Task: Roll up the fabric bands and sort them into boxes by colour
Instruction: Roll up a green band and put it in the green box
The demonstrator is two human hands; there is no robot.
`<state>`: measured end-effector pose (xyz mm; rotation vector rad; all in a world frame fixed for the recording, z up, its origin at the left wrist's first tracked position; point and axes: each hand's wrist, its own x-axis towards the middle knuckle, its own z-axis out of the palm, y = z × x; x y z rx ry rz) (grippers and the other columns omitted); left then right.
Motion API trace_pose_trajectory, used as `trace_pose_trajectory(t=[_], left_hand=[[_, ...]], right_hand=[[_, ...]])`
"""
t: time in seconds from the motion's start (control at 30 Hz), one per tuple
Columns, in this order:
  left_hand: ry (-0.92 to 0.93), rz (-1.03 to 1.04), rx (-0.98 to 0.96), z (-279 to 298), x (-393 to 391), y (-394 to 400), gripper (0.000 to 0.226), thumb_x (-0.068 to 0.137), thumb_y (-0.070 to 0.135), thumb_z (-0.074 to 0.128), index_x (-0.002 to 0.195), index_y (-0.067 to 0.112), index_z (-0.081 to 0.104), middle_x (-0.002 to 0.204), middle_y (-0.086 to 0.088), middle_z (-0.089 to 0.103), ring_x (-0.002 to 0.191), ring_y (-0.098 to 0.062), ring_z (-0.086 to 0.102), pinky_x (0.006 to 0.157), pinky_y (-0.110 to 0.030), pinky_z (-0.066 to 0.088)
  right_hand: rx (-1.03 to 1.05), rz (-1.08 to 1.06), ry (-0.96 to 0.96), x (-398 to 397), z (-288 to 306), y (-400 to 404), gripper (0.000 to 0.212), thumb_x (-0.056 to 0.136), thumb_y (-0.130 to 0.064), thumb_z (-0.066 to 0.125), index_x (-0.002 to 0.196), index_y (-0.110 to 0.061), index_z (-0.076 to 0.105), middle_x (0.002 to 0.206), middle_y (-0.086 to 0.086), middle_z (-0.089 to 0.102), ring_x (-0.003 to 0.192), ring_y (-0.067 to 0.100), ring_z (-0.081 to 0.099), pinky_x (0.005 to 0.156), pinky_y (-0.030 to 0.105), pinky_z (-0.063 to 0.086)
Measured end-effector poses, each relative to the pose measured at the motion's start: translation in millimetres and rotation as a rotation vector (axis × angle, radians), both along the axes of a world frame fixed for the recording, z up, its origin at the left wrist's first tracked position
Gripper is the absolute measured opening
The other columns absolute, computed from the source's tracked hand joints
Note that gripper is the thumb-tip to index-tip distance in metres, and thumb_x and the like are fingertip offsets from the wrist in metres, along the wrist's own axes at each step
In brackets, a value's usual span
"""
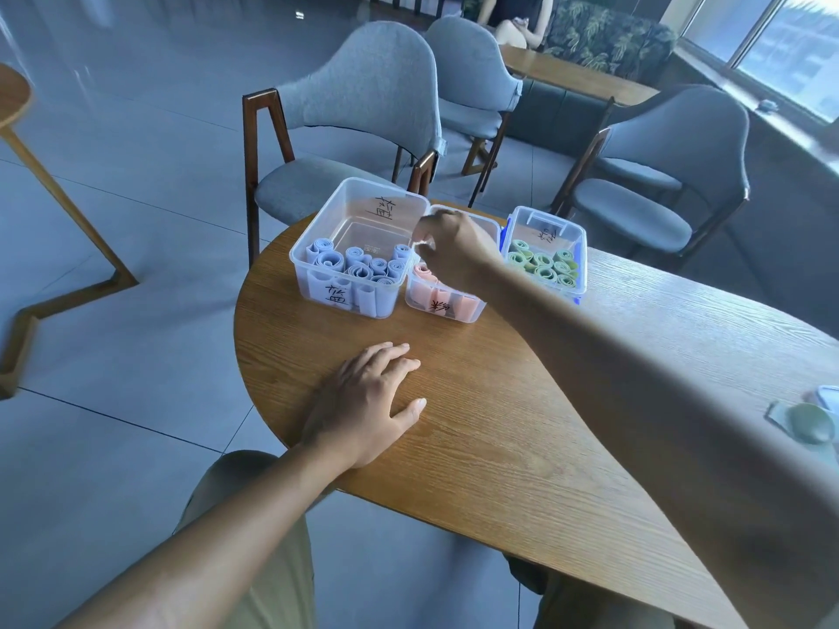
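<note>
I count three clear plastic boxes in a row at the far edge of the bench (pixel 522 424): the left box (pixel 327 247) holds about ten blue rolls (pixel 358 267), the middle box (pixel 447 306) shows two or three pink rolls (pixel 426 281), the rest hidden by my arm, and the right box (pixel 572 247) holds some eight green rolls (pixel 542 265). Each box carries a handwritten black label. The bench is rounded, wood-grained, on a grey tiled floor, with three grey padded chairs (pixel 363 97) beyond it. My right hand (pixel 454 245) hangs over the middle box, fingers curled downward; I cannot tell whether it holds anything. My left hand (pixel 367 401) lies flat and spread on the bench. At the right edge sits a green roll (pixel 810 424).
</note>
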<state>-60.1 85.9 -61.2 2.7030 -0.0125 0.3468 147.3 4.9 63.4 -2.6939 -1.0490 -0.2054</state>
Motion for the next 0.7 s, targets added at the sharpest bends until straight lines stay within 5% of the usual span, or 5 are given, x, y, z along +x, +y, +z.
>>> trace_pose_trajectory(t=[0.2, 0.53, 0.7], left_hand=[[0.013, 0.006, -0.024, 2.6, -1.9, -1.3, 0.051, 0.094, 0.057, 0.050, 0.140, 0.033, 0.049, 0.155, 0.015, 0.037, 0.146, -0.007, 0.024, 0.117, -0.034, 0.023], [0.003, 0.002, -0.030, -0.6, 0.1, 0.1, 0.064, 0.086, 0.067, 0.034, 0.135, 0.032, 0.055, 0.150, 0.015, 0.044, 0.143, -0.008, 0.031, 0.115, -0.034, 0.027], [0.001, -0.008, -0.041, -2.0, 0.1, 1.2, 0.058, 0.088, 0.065, 0.043, 0.135, 0.032, 0.056, 0.150, 0.016, 0.043, 0.143, -0.008, 0.032, 0.115, -0.037, 0.032]], right_hand=[[0.090, 0.027, -0.028, -26.0, -18.8, -60.3, 0.020, 0.094, -0.019, 0.056, 0.107, -0.014, 0.070, 0.112, 0.006, 0.067, 0.109, 0.026, 0.056, 0.087, 0.043, 0.052], [0.079, -0.167, -0.034, -67.4, -43.4, -179.2, 0.021, 0.095, -0.023, 0.061, 0.113, -0.014, 0.068, 0.119, 0.004, 0.066, 0.115, 0.025, 0.055, 0.087, 0.037, 0.048], [0.097, -0.287, 0.031, -83.1, -63.6, -247.9, 0.018, 0.096, -0.024, 0.061, 0.111, -0.023, 0.070, 0.111, -0.004, 0.066, 0.112, 0.019, 0.055, 0.085, 0.039, 0.051]])
